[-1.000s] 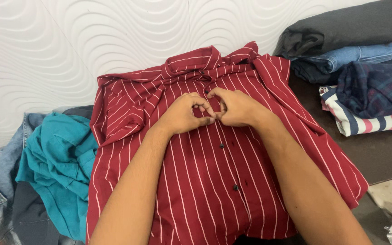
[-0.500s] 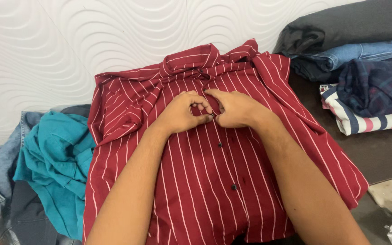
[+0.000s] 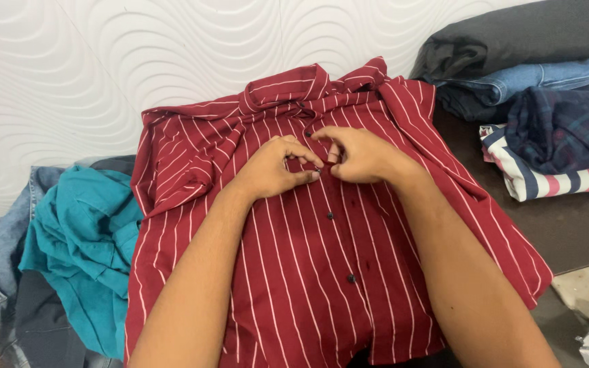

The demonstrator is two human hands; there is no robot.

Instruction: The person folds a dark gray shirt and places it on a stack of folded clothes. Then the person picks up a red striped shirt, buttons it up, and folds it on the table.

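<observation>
Pinching red striped shirt [image 3: 294, 272] placket at frame centre: left hand [image 3: 272, 170], right hand [image 3: 361, 155]; clothes piles crowded both side edges.

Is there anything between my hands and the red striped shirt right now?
Nothing visible. The left hand and right hand rest directly on the red striped shirt, fingertips pinching the fabric along its button strip. The other clothes lie off to both sides.
</observation>
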